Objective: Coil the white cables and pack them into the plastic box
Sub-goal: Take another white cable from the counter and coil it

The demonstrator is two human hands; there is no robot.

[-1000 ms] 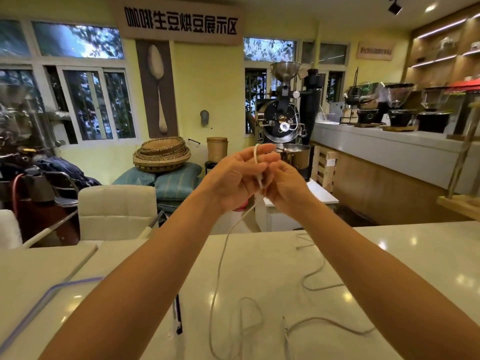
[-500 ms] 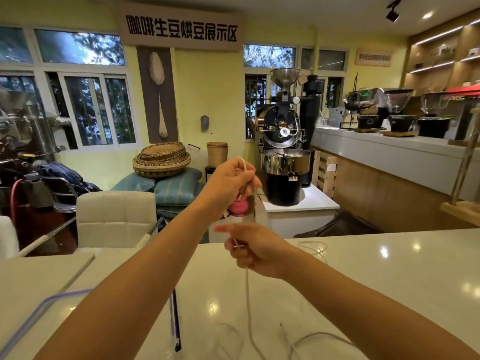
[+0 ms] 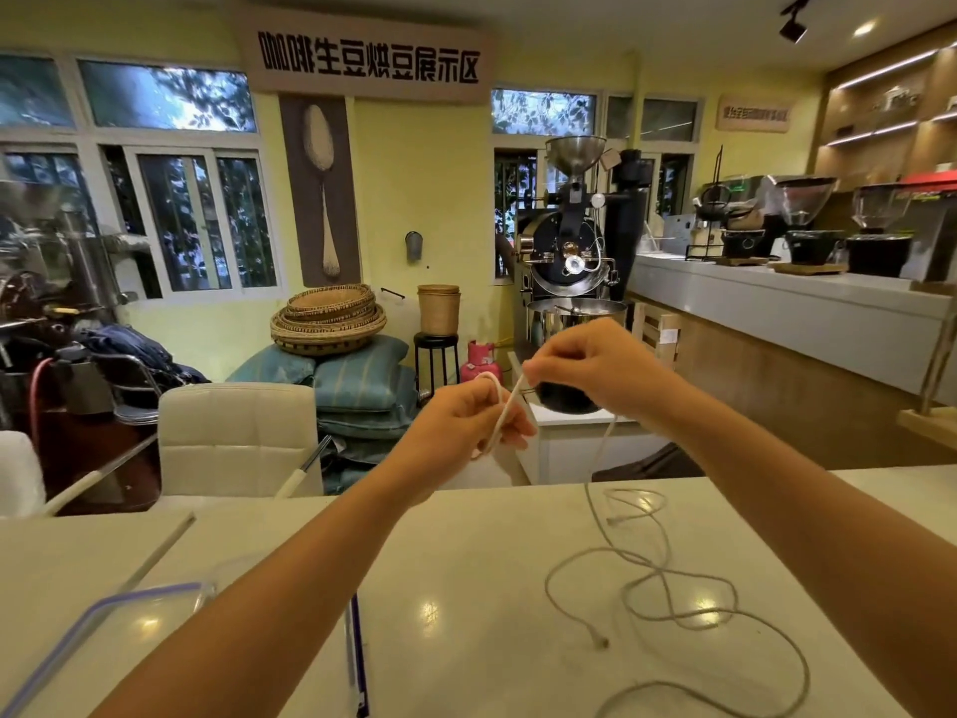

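Holding a thin white cable (image 3: 505,409) up above the pale glossy tabletop (image 3: 455,572), the left hand (image 3: 466,432) is curled closed with a small loop of it passing over the fingers; the right hand (image 3: 595,367), just beside and slightly higher, pinches the same cable between thumb and fingertips; from that pinch the cable drops to the table and sprawls in loose, uncoiled curves at the right, one plug end (image 3: 600,641) lying free on the surface; a clear plastic box with a blue-edged rim (image 3: 103,611) sits at the lower left corner, partly hidden by the left forearm; its contents cannot be made out; a cream padded chair (image 3: 238,437) stands behind the table.
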